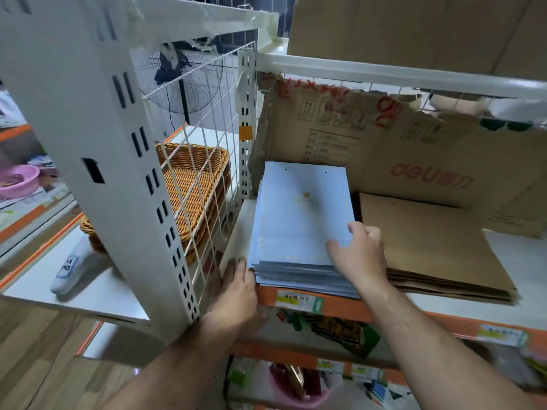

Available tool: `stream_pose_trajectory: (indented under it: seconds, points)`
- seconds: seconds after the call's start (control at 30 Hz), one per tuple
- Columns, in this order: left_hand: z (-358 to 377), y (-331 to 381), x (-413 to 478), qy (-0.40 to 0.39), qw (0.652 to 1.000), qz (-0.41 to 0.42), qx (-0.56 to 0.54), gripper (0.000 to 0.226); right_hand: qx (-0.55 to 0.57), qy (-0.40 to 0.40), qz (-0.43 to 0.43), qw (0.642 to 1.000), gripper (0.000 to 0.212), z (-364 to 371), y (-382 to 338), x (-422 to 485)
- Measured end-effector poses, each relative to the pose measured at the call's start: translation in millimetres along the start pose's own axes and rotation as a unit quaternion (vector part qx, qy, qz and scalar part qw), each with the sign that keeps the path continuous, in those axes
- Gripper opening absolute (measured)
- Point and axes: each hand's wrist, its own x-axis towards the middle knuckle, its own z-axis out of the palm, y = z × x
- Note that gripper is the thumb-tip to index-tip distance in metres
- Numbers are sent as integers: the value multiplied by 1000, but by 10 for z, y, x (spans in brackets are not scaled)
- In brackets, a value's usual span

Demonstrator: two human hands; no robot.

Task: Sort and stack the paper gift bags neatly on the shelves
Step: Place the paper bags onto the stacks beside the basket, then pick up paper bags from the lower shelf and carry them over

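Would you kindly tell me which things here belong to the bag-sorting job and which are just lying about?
Job in hand: light blue bag stack, brown bag stack, shelf, left hand, right hand.

Lying about: wicker baskets, torn cardboard, fan, pink basin.

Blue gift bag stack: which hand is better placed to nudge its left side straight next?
Probably the left hand: its straight fingers touch the blue gift bag stack at the front left corner. The right hand lies on top, fingers curled over the right edge.
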Motion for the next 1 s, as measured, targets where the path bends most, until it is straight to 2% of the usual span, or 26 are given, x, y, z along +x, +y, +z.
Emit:
stream_pose_trajectory:
  seconds: [0.03, 0.1, 0.2, 0.27, 0.47, 0.6, 0.7, 0.83, 1.0]
  points:
    - [-8, 7, 0, -1, 1000, 1, -1, 98, -85, 11, -33, 996, 64, 2, -9, -27]
    - [-11, 11, 4, -3, 1000, 0, -12, 97, -170, -3, -127, 977, 72, 33, -38, -94]
    - [-17, 3, 17, 8, 1000, -1, -10, 102, -216, -105, -238, 941, 82, 101, -90, -153]
    - [-36, 11, 17, 24, 999, -4, -21, 103, -237, -147, -246, 928, 86, 137, -102, -126]
    - [-78, 52, -21, 39, 999, -9, -37, 102, -269, -164, -243, 917, 90, 180, -144, -5]
    - [-123, 95, -72, 21, 997, -7, -70, 102, -276, -163, -250, 914, 92, 150, -141, -39]
    - [-146, 124, -118, 24, 997, -8, -73, 95, -232, -133, -251, 930, 91, 67, -175, -95]
    - [-119, 128, -131, 16, 996, -12, -88, 93, -159, -52, -245, 955, 75, -79, -100, -279]
    - [-61, 85, -105, 31, 997, -21, -62, 91, -121, -49, -204, 970, 57, -251, 244, -624]
